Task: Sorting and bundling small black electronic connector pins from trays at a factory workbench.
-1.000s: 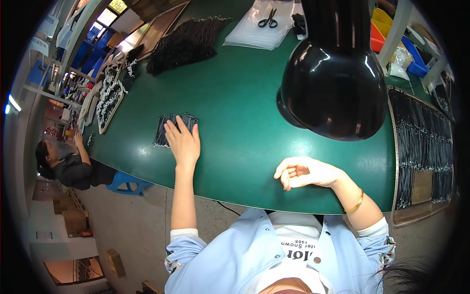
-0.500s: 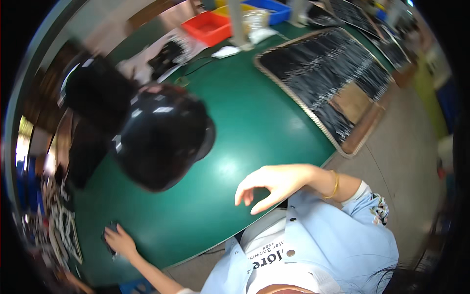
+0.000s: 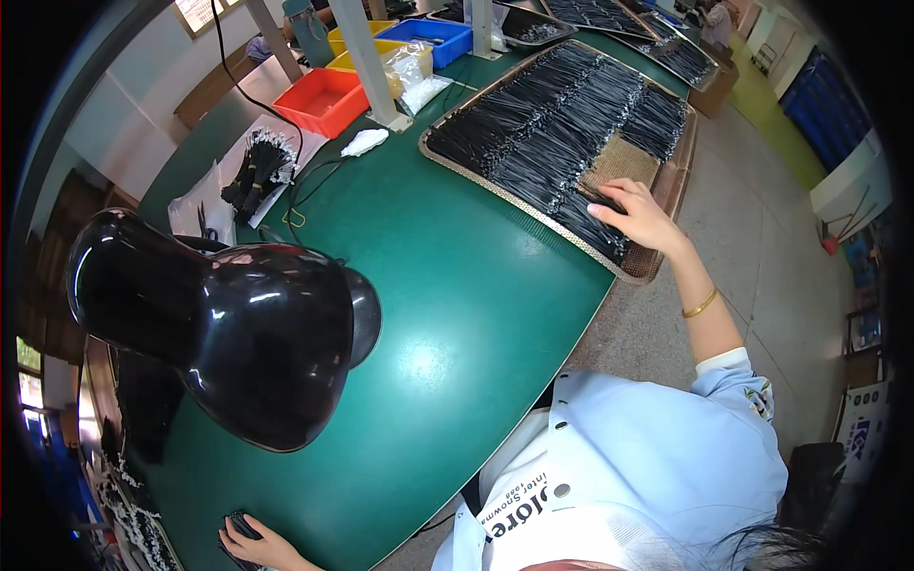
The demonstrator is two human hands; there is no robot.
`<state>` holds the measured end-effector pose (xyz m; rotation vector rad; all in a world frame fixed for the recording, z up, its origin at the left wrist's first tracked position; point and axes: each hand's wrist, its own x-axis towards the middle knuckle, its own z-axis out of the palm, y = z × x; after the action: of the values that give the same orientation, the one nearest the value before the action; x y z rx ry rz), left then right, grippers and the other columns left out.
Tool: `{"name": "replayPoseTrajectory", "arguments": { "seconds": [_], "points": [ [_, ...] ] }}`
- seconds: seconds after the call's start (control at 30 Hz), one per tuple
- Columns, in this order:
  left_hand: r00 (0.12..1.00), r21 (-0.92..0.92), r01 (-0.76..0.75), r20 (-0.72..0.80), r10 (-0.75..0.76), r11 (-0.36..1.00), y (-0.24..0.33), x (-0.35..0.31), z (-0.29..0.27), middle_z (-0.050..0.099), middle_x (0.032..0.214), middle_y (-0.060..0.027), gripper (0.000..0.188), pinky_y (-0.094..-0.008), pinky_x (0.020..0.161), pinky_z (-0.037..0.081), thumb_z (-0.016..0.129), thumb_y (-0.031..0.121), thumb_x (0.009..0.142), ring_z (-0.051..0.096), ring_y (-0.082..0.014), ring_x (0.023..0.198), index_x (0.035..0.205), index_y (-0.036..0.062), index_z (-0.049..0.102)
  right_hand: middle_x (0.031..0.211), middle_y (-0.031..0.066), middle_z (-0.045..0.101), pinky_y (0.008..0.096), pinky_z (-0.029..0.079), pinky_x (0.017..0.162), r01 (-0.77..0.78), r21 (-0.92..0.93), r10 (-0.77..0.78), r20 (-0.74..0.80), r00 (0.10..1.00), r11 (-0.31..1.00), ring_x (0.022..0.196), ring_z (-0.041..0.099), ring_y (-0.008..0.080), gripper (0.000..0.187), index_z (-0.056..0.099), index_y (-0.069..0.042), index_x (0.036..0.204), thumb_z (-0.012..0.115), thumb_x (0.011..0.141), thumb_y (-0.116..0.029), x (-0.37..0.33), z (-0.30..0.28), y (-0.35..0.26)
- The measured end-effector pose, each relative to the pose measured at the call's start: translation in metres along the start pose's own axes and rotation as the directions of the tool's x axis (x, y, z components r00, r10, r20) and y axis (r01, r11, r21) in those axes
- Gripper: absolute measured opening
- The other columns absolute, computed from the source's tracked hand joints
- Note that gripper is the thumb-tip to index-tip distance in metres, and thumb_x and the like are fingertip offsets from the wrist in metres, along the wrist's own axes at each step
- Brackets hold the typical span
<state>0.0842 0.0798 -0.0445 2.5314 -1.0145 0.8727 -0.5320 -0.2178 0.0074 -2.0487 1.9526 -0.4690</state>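
Observation:
My left hand (image 3: 255,546), at the lower left edge of the table, is closed around a small black bundle (image 3: 236,522); its exact kind is too small to make out. To the right, my right hand (image 3: 640,217) reaches over a large shallow tray (image 3: 533,214). Thin black cables (image 3: 533,124) with pale ends lie in it in dense rows. Thumb and fingers of that hand are curled around some cables beside a bare brown patch (image 3: 624,164) of the tray; its fingertips are partly lost among them.
A glossy black lamp-like housing (image 3: 271,333) stands over the table's left half. Behind it lie a bunch of black cables (image 3: 257,176) on white plastic, a red bin (image 3: 322,103), a blue bin (image 3: 433,40) and a metal post (image 3: 367,62). More cable trays (image 3: 595,14) lie at the back.
My right hand has moved from above the table's near edge, where it was empty, out to the cables in the tray. The view has shifted; my left hand still grips the black bundle.

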Motion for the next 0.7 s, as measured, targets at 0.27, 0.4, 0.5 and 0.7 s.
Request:
{"name": "replayPoseTrajectory", "arguments": {
  "seconds": [0.27,0.4,0.5,0.7],
  "points": [
    [1.0,-0.079,0.018,-0.006,-0.018,0.997,0.006,0.001,-0.009,0.042,0.119,-0.0176,0.035,-0.0401,0.09,0.036,0.05,0.028,0.087,0.041,-0.032,0.109,0.111,0.0027,0.053,0.111,0.0173,0.049,0.0353,0.032,0.097,0.145,-0.039,-0.139,0.139,0.981,0.989,0.11,0.042,0.0303,0.069,0.05,0.004,0.115,0.069,0.065,-0.039,0.001,-0.008,-0.02],
    [1.0,-0.105,0.012,-0.017,-0.014,0.994,0.007,0.0,-0.008,0.042,0.118,-0.0177,0.033,-0.0397,0.088,0.038,0.051,0.026,0.087,0.042,-0.032,0.108,0.109,0.0021,0.054,0.108,0.0169,0.049,0.0344,0.036,0.094,0.17,-0.202,-0.154,0.094,0.984,0.965,0.106,0.045,0.0292,0.061,0.048,0.004,0.116,0.067,0.067,-0.027,-0.001,-0.001,-0.026],
    [1.0,-0.109,0.015,-0.017,-0.017,0.994,0.006,-0.001,-0.006,0.043,0.117,-0.0176,0.032,-0.0393,0.087,0.039,0.051,0.025,0.087,0.043,-0.0317,0.107,0.109,0.002,0.054,0.105,0.0187,0.051,0.0384,0.041,0.09,0.132,-0.322,-0.103,0.106,0.989,0.937,0.103,0.048,0.0336,0.054,0.051,0.004,0.109,0.066,0.066,-0.026,0.003,-0.002,-0.041],
    [0.999,-0.17,0.041,0.013,-0.04,0.985,0.009,-0.002,-0.007,0.043,0.116,-0.0167,0.031,-0.0383,0.086,0.04,0.051,0.023,0.087,0.044,-0.0303,0.106,0.109,0.0017,0.054,0.096,0.0199,0.056,0.0386,0.045,0.083,0.092,-0.422,-0.082,0.042,0.996,0.902,0.094,0.054,0.0347,0.042,0.051,0.003,0.099,0.066,0.065,-0.016,0.018,0.001,-0.021]
  ]
}}
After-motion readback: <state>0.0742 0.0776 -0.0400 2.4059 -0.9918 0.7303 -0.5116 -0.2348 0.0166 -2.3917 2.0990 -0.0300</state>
